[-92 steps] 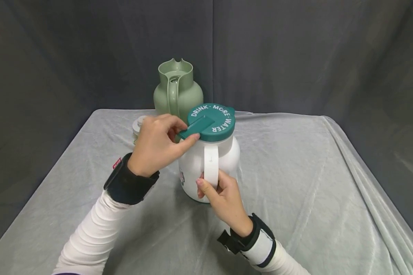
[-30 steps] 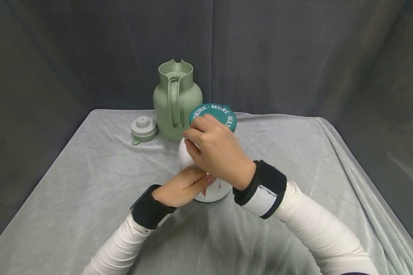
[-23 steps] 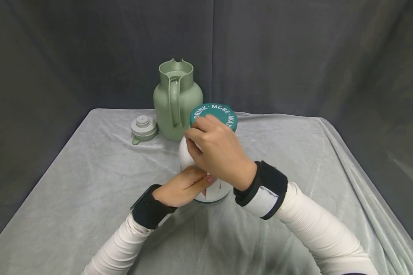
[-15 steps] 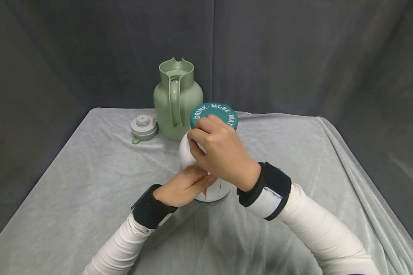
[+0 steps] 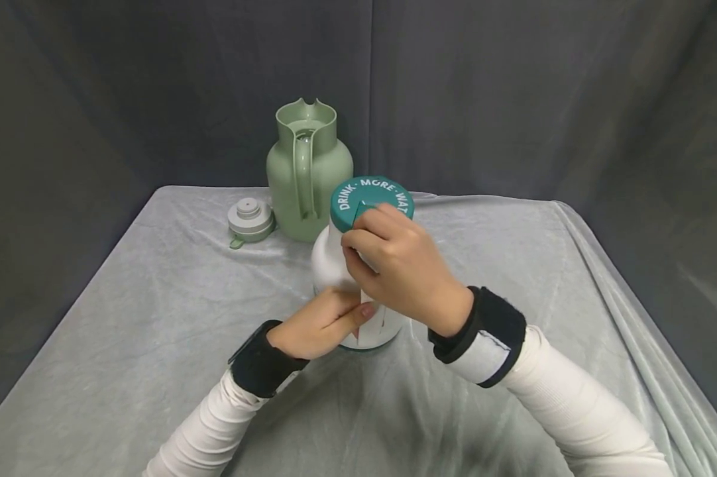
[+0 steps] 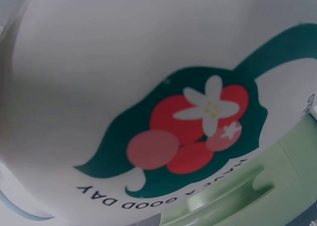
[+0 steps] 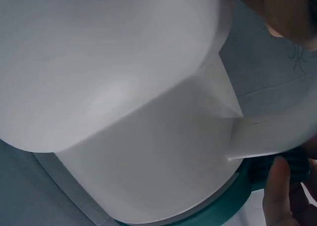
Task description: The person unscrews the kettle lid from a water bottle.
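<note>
A white jug (image 5: 330,265) with a teal lid (image 5: 375,191) reading DRINK MORE WATER stands mid-table. My left hand (image 5: 349,311) holds the jug low on its near side, thumb across the front. My right hand (image 5: 370,232) curls over the near edge of the teal lid, above the handle, and hides the handle's top. The left wrist view is filled by the white jug (image 6: 124,62) and its strawberry picture. The right wrist view shows the white jug (image 7: 99,62), the lid's rim (image 7: 218,213) and one fingertip (image 7: 277,196).
A sage-green jug (image 5: 307,172) stands open just behind the white one, its round lid (image 5: 250,220) lying on the cloth to its left. The green jug (image 6: 277,186) also shows in the left wrist view. A grey cloth (image 5: 543,265) covers the table; dark drapes hang behind.
Three seconds ago the left hand pinched the lid's tab and the right held the handle. Over the last second the right hand slid right and toward me, uncovering more lid; the left stayed.
</note>
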Demonstrator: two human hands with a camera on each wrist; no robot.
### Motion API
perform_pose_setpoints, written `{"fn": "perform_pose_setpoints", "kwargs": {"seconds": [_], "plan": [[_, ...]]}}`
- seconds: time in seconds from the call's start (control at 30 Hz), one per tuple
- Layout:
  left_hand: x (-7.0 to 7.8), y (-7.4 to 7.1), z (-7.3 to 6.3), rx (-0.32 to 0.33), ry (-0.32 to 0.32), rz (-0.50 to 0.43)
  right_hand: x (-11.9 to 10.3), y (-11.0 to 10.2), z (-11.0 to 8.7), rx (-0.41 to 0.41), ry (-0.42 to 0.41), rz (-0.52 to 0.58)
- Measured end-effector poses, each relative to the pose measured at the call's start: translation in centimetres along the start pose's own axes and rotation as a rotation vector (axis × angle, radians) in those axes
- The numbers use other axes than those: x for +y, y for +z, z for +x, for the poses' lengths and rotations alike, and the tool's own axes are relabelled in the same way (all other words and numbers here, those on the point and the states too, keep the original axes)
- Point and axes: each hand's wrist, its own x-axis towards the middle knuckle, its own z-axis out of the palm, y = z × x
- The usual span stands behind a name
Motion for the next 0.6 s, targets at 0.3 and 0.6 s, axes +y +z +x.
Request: {"fn": "perform_pose_setpoints", "kwargs": {"seconds": [0.3,0.6], "plan": [[-0.2,0.0,-0.1,0.002,-0.003,0.024,0.3,-0.1,-0.4,0.012,-0.009,0.005],[0.2,0.0,-0.3,0.018,-0.032,0.054,0.6,-1.0,-1.2,0.013,0.019,0.042]]}}
